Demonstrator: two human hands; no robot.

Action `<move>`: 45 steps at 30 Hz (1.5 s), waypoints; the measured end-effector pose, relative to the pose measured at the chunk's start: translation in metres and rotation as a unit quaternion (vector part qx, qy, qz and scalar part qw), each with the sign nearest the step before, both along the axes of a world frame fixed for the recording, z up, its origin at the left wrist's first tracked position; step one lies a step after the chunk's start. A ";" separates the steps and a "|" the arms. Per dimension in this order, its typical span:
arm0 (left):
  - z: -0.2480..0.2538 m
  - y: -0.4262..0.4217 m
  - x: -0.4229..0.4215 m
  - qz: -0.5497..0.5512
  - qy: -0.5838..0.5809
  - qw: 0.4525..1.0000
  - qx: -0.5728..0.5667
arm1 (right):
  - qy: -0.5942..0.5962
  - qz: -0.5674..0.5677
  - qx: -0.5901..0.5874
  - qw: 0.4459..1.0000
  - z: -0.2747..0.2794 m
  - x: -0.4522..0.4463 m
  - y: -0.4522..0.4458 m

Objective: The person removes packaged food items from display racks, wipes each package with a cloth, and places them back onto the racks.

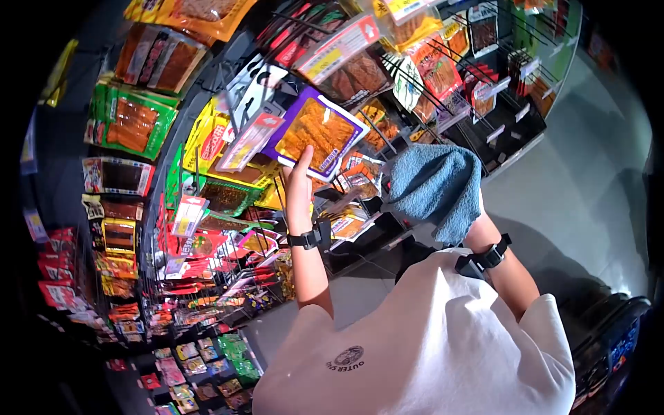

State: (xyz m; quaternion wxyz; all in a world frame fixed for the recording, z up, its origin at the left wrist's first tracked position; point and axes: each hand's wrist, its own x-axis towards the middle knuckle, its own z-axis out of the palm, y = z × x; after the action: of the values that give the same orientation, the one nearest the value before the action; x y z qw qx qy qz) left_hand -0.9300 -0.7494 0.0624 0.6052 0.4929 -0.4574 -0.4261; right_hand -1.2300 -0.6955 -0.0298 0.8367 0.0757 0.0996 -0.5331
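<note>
My left hand [299, 185] is closed on the lower edge of a purple and white snack packet [317, 133], its thumb lying over the front. Orange-brown strips show through the packet's clear window. The packet is tilted, close to the hanging rack, and I cannot tell whether it still touches a hook. A blue-grey cloth [436, 187] is draped over my right hand [478, 225] and hides most of its fingers. The cloth hangs in folds to the right of the packet, apart from it.
Metal hooks with price tags [250, 142] stick out around my hands. Green packets [133, 119] and yellow packets [207, 138] hang on the left. More packets [434, 68] hang at the upper right. Grey floor tiles [553, 187] lie to the right, with a dark cart-like object [612, 332] at the lower right.
</note>
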 end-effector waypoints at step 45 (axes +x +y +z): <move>-0.027 0.165 -0.171 -0.011 -0.345 0.917 -0.198 | 0.683 -0.207 -0.522 0.466 0.081 0.022 0.074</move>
State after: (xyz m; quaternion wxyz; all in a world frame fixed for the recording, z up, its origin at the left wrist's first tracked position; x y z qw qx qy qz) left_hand -1.1010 -0.5846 0.0356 0.4901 0.4749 -0.7180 -0.1368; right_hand -1.2081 -0.6218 0.0517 0.2513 -0.7453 0.3241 -0.5256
